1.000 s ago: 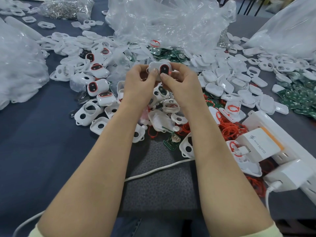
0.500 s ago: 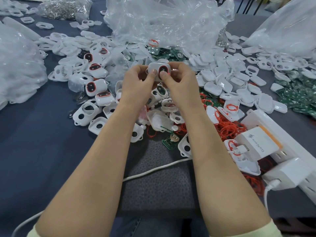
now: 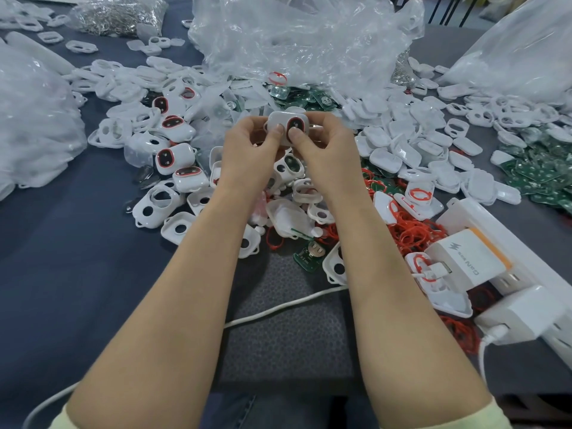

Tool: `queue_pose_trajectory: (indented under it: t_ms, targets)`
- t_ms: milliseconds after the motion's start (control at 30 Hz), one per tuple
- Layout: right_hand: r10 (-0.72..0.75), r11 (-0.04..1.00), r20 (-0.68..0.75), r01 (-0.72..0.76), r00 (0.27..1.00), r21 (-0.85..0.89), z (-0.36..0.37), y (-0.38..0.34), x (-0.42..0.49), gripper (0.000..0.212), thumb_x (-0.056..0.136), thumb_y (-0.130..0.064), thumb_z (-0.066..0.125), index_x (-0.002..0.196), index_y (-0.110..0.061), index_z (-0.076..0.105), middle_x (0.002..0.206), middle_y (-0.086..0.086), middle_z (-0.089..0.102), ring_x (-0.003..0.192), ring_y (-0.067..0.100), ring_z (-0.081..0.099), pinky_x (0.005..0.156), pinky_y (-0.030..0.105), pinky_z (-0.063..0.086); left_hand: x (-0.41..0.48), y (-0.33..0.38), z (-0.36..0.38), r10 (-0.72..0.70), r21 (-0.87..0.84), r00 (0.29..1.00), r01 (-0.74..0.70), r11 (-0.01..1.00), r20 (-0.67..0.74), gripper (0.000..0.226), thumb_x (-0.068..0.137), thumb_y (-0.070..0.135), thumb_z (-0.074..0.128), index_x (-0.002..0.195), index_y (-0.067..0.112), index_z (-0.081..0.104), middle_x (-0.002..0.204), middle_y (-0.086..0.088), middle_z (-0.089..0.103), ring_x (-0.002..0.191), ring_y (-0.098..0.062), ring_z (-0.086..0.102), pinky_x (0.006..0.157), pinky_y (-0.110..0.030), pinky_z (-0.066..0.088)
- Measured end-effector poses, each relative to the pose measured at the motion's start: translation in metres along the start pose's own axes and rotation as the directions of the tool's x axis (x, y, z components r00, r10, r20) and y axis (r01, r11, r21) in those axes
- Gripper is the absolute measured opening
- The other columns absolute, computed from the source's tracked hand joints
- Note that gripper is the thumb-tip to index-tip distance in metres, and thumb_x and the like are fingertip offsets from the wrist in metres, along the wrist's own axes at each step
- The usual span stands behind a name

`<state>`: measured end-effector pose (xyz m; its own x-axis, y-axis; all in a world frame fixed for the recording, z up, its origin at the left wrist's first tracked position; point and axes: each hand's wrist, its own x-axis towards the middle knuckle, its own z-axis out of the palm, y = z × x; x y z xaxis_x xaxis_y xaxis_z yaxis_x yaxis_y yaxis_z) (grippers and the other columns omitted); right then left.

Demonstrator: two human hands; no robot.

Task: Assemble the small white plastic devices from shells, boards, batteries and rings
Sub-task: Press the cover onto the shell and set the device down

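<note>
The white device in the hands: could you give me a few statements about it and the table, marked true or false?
1. Both the left hand and the right hand grip the white device. True.
2. Its dark window is rimmed in red. True.
3. The loose red rings are heaped left of the hands. False: they lie to the right, beside the white charger.
4. The clear plastic bag lies between the person and the hands. False: it lies beyond the hands.
</note>
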<state>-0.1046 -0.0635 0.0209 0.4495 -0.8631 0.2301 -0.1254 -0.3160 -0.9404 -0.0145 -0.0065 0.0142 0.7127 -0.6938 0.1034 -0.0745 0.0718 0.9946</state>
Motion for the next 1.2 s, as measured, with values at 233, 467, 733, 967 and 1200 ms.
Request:
queue_pose_trajectory:
  t_ms: [233,467,733,967,1200]
  targets:
    - [0.014,1.0,0.016,-0.014,1.0,-0.005,0.0,-0.001,0.0,0.02,0.09,-0.019,0.064,0.11,-0.015,0.061,0.102,0.006,0.068,0.092,0.017,0.067,0.085,0.033,0.055,0.001,0.001,0.0,0.009,0.09,1.0,-0.008,0.996,-0.011,0.011,0.096,0.016,0.057,0.104,0.009,0.057,0.108,-0.019,0.066,0.102,-0.029,0.066,0.089,-0.042,0.055]
    - [0.017,1.0,-0.011,-0.017,1.0,0.005,0.001,0.0,0.0,0.013,0.091,-0.018,0.063,0.104,-0.017,0.059,0.1,0.008,0.069,0.093,0.02,0.067,0.088,0.042,0.054,-0.002,0.002,0.002,0.054,0.199,0.998,-0.048,0.979,-0.022,0.016,0.096,0.021,0.057,0.107,0.009,0.058,0.105,-0.014,0.067,0.099,-0.026,0.066,0.092,-0.043,0.052]
    - [0.059,0.991,0.024,-0.062,0.998,0.12,-0.001,0.001,-0.002,0.014,0.092,-0.016,0.062,0.102,-0.026,0.06,0.097,0.004,0.07,0.091,0.02,0.069,0.085,0.04,0.057,-0.005,0.004,0.001,0.093,0.147,0.995,-0.086,0.985,-0.037,0.013,0.095,0.019,0.059,0.106,0.011,0.059,0.101,-0.009,0.068,0.097,-0.025,0.066,0.09,-0.041,0.054]
    - [0.011,0.984,0.087,-0.026,0.996,0.175,0.045,-0.039,0.006,0.014,0.092,-0.013,0.063,0.106,-0.011,0.062,0.089,0.007,0.07,0.078,0.017,0.068,0.08,0.031,0.058,0.0,0.031,-0.046,0.173,0.05,0.963,-0.166,0.985,-0.205,0.011,0.098,0.025,0.056,0.098,0.017,0.064,0.089,0.004,0.067,0.086,-0.013,0.065,0.085,-0.028,0.054]
    - [-0.126,0.933,0.336,-0.003,0.933,0.359,0.173,-0.114,-0.014,0.018,0.09,-0.01,0.064,0.106,-0.014,0.056,0.074,0.008,0.064,0.052,0.009,0.06,0.065,0.034,0.056,-0.01,0.069,-0.172,0.332,0.146,0.557,-0.351,0.925,-0.762,0.015,0.095,0.005,0.046,0.102,0.011,0.059,0.102,-0.001,0.06,0.086,-0.003,0.054,0.077,-0.013,0.046]
